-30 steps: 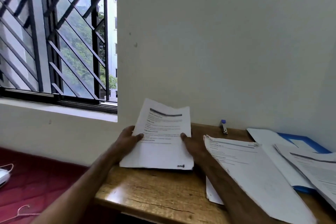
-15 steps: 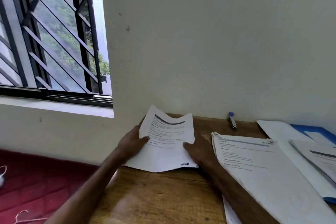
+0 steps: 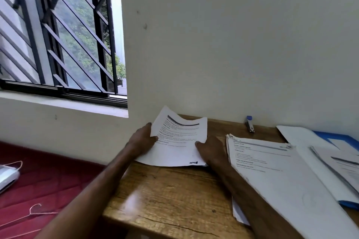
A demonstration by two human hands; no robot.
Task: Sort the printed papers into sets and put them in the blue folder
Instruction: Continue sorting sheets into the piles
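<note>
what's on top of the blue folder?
White sheets and a printed stack lie on the blue folder; only its blue edges show. Whatever is under those papers is covered.

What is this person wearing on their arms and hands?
Nothing that shows. The left hand and right hand are bare, with no gloves, rings or watch visible. The left forearm and right forearm are bare too, with no sleeve in view down to the frame's edge.

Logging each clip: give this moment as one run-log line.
phase: sorting | left hand: holds paper set, left edge | right hand: holds right edge | blue folder: far right, papers on it
</note>
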